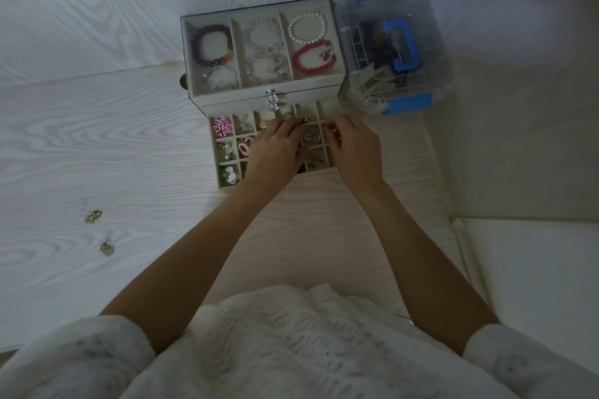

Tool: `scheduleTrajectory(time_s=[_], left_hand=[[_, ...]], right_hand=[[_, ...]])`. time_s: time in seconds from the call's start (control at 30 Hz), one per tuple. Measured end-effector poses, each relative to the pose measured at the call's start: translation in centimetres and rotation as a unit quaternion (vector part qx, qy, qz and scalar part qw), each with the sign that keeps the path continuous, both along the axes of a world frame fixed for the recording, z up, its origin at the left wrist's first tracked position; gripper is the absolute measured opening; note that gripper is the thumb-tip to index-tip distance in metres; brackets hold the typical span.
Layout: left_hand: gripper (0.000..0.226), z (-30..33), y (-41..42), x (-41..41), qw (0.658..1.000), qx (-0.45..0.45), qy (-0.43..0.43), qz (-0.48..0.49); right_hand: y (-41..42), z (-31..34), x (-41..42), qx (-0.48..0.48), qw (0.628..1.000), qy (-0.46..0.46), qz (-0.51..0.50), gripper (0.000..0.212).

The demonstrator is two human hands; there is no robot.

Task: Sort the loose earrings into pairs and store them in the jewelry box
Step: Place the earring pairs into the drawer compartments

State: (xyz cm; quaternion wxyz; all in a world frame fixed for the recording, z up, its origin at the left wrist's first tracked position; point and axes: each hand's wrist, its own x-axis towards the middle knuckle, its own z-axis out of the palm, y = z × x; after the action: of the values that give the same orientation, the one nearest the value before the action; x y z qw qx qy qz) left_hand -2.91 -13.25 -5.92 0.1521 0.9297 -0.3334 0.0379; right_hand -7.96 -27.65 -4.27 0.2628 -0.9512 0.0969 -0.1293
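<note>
The jewelry box (337, 55) stands at the back of the white table, bracelets under its clear top. Its lower drawer (216, 152) is pulled out, a grid of small compartments with earrings in many of them. Both hands hover over the drawer's right half. My left hand (275, 149) has its fingers curled down over the middle compartments, near a small dark piece; what it holds is hidden. My right hand (353, 149) has curled fingertips with a small gold earring (333, 130) between them. Two loose gold earrings (93, 216) (107, 248) lie far left on the table.
A clear plastic case with blue latches and handle (402, 48) stands right of the jewelry box, touching it. A wall rises behind, and the table's right edge (453, 220) runs beside a lower white surface. My white fluffy sleeves fill the bottom of the view.
</note>
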Motion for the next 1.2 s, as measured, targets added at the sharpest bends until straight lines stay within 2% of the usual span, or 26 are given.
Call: scheduleTrajectory(time_s=[0.17, 0.3, 0.43, 0.6, 0.67, 0.77, 0.87, 0.93, 1.07, 1.2], left_hand=[[0.042, 0.1, 0.3, -0.5, 0.999, 0.015, 0.037, 0.011], [0.044, 0.2, 0.3, -0.6, 0.998, 0.016, 0.05, 0.016], [0.044, 0.2, 0.5, -0.4, 0.997, 0.008, 0.069, 0.013], [0.034, 0.5, 2.3, -0.5, 0.989, -0.085, 0.117, -0.012], [0.029, 1.5, 4.3, -1.4, 0.988, -0.123, 0.089, -0.001], [0.026, 2.9, 8.2, -3.7, 0.981, -0.167, 0.065, 0.07], [0.02, 2.9, 13.6, -6.5, 0.958, -0.207, 0.066, 0.185], [0.018, 2.4, 17.2, -8.4, 0.932, -0.232, 0.071, 0.268], [0.014, 1.4, 23.3, -12.2, 0.859, -0.248, 0.089, 0.438], [0.038, -0.2, 27.6, -13.5, 0.812, -0.201, 0.146, 0.528]], right_hand=[[0.5, -0.3, 3.1, -0.082, 0.996, 0.01, -0.023, 0.007], [0.6, -1.0, 4.1, -0.068, 0.996, 0.039, -0.041, 0.014], [0.3, -1.1, 3.6, -0.015, 0.998, 0.049, -0.041, 0.017], [1.4, 0.0, 0.5, 0.001, 0.999, 0.019, -0.044, 0.019], [3.4, 0.7, -1.5, 0.023, 0.999, 0.006, -0.037, 0.018], [6.9, 1.3, -3.7, 0.05, 0.999, 0.02, 0.003, 0.017], [10.6, 1.0, -4.3, 0.08, 0.988, 0.077, 0.107, 0.017], [13.1, 0.6, -4.0, 0.086, 0.973, 0.119, 0.177, 0.02], [18.4, 0.2, -2.5, 0.106, 0.936, 0.175, 0.285, 0.027], [24.2, -0.2, -0.1, 0.06, 0.907, 0.183, 0.373, 0.034]])
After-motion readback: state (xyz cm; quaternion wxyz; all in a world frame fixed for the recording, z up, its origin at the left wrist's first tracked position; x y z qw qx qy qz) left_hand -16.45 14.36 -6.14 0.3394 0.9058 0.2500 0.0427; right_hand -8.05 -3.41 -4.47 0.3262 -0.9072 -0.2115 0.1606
